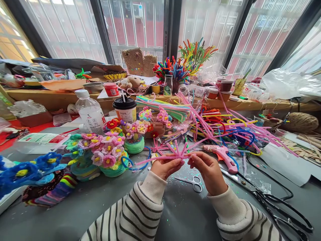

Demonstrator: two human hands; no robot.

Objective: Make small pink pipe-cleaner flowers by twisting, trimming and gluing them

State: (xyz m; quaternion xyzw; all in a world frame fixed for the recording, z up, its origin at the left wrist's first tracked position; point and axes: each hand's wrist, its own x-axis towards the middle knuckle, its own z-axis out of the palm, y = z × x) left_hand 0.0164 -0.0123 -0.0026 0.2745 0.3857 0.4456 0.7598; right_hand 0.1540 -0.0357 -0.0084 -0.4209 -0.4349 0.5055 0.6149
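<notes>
Pink pipe cleaners (178, 152), joined at the middle with their ends fanning out like a star, are held up over the table. My left hand (167, 165) pinches them near the centre. One long pink stem sticks out past it to the left. The fingertips of my right hand (207, 169) are closed on a stem at the right side. Below and between the hands lie small white-handled scissors (194, 182). A second pink pipe-cleaner star (157, 146) rests on the table just behind my left hand.
Pipe-cleaner flower pots (110, 155) stand at left, near a bottle (89, 112) and a lidded cup (124, 108). A pink glue gun (223, 155) and large black-handled scissors (273, 207) lie at right. Loose pipe cleaners (208, 129) heap behind the hands, before a crowded wooden ledge (150, 99).
</notes>
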